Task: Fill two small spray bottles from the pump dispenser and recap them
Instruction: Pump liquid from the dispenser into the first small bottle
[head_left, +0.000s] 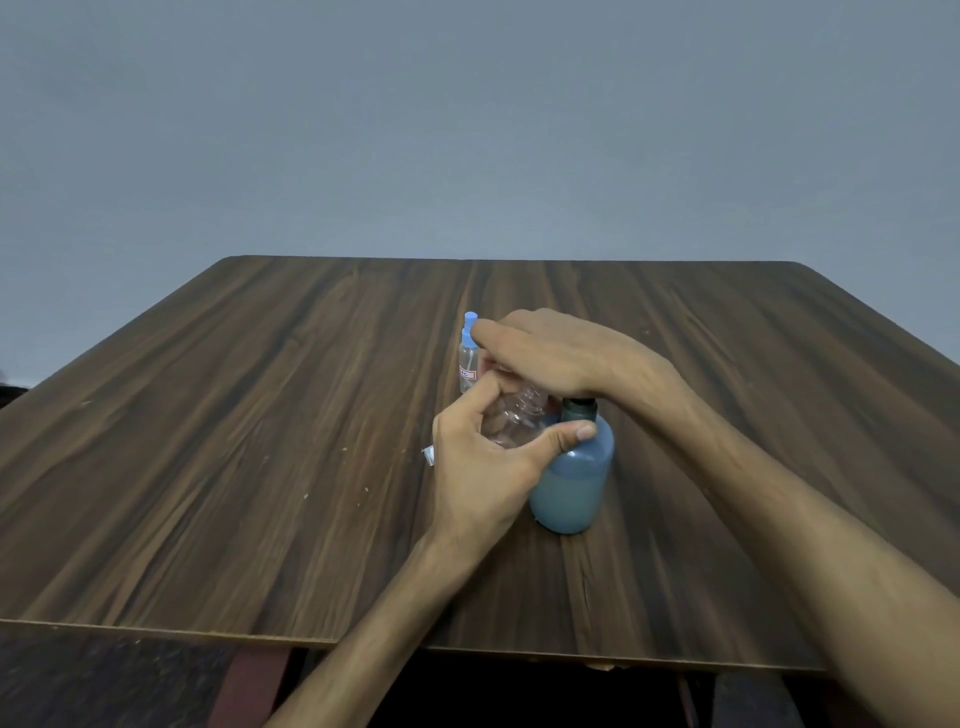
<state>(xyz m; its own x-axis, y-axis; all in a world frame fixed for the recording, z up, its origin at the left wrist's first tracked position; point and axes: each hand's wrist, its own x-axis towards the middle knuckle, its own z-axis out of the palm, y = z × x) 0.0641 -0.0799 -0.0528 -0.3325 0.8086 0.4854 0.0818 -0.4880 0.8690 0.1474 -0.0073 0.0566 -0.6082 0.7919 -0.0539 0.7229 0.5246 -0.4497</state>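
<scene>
A blue-grey pump dispenser with a dark collar stands mid-table, part full of pale liquid. My right hand lies flat over its top, hiding the pump head. My left hand grips a clear, uncapped small bottle, tilted with its open neck up under my right palm. Behind them a second small spray bottle stands upright with its light-blue spray cap on and a red-edged label. A small whitish piece, maybe the loose cap, peeks out beside my left hand.
The dark wood-grain table runs wide to both sides, its front edge near me. A plain grey wall rises behind it. Dark floor and table legs show below the edge.
</scene>
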